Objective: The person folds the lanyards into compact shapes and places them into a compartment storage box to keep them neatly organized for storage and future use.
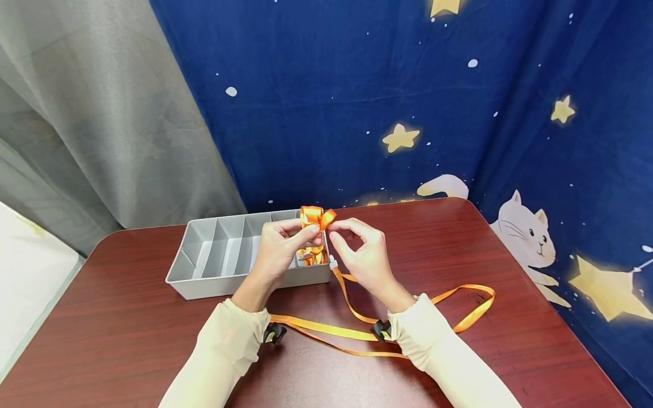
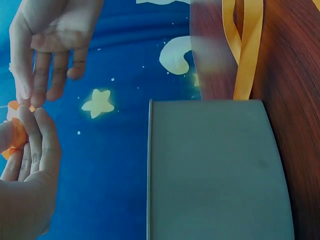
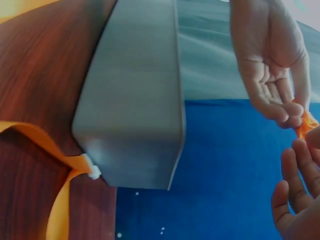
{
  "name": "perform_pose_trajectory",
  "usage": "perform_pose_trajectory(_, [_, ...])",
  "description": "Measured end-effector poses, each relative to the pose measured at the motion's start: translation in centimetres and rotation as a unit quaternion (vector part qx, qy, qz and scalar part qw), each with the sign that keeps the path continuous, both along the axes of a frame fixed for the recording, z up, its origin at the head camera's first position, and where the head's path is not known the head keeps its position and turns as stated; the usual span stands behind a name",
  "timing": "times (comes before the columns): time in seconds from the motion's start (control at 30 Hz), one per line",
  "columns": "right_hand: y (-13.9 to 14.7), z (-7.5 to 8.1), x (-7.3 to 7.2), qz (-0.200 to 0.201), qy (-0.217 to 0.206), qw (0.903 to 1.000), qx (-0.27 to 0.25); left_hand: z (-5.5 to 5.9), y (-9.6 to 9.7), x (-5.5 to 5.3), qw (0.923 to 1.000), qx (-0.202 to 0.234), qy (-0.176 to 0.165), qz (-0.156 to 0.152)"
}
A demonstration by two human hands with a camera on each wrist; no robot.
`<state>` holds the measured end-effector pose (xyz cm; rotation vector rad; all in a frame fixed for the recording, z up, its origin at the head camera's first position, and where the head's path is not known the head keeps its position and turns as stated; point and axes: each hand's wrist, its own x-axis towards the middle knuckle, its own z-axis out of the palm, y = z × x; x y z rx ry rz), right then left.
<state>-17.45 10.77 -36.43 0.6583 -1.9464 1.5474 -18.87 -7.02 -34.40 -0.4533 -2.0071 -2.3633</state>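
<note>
A folded orange lanyard (image 1: pixel 311 215) is bunched up above the right end of a grey divided box (image 1: pixel 214 286). My left hand (image 1: pixel 278 249) grips the bunched loops between thumb and fingers. From the other side, my right hand (image 1: pixel 368 258) pinches at the lanyard's edge with thumb and forefinger. In the right wrist view, orange ribbon (image 3: pixel 311 122) shows between the two hands' fingertips. More orange ribbon (image 1: pixel 315 259) lies in the box's rightmost compartment, below the left hand and partly hidden by it.
Another orange lanyard (image 1: pixel 326 327) lies loosely looped on the dark red table (image 1: pixel 153 340), passing under both wrists. Its white clip (image 1: pixel 333 262) is beside the box's right end. A blue star-patterned curtain (image 1: pixel 331 102) hangs behind the table, with a grey curtain (image 1: pixel 117 113) at left.
</note>
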Motion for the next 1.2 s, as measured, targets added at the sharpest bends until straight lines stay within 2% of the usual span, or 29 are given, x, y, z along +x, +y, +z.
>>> perform_pose_trajectory(0.13, [0.1,-1.2,-0.8,-0.022,0.019,0.9974,0.065,0.0,-0.6,-0.3,0.9997,-0.012,0.013,0.017])
perform_pose_trajectory(0.3, [0.0,-2.7,-1.5,-0.047,0.019,0.985,0.165,-0.3,-1.3,-0.8,0.9958,-0.056,0.052,0.051])
perform_pose_trajectory(0.5, [-0.3,-3.5,-1.6,-0.04,-0.025,0.9684,0.245,-1.0,-2.3,-1.6,0.9828,-0.131,0.071,0.109])
perform_pose_trajectory(0.63, [-0.5,-3.6,-1.6,-0.038,-0.055,0.9576,0.28,-1.2,-2.7,-2.0,0.9737,-0.161,0.076,0.142])
perform_pose_trajectory(0.7, [-0.6,-3.7,-1.6,-0.031,-0.069,0.9531,0.293,-1.4,-2.9,-2.2,0.9666,-0.182,0.08,0.162])
perform_pose_trajectory(0.8, [-0.7,-3.8,-1.6,-0.021,-0.09,0.9465,0.309,-1.7,-3.2,-2.6,0.9477,-0.232,0.093,0.198])
perform_pose_trajectory(0.97, [-0.7,-4.0,-1.6,-0.017,-0.115,0.9426,0.313,-2.3,-3.6,-3.1,0.9031,-0.325,0.116,0.256])
perform_pose_trajectory(1.03, [-0.7,-3.9,-1.6,-0.02,-0.122,0.9425,0.311,-2.4,-3.7,-3.2,0.8878,-0.356,0.117,0.267])
perform_pose_trajectory(1.2, [-0.7,-3.8,-1.7,-0.026,-0.144,0.9384,0.313,-2.6,-4.0,-3.3,0.8573,-0.416,0.118,0.279])
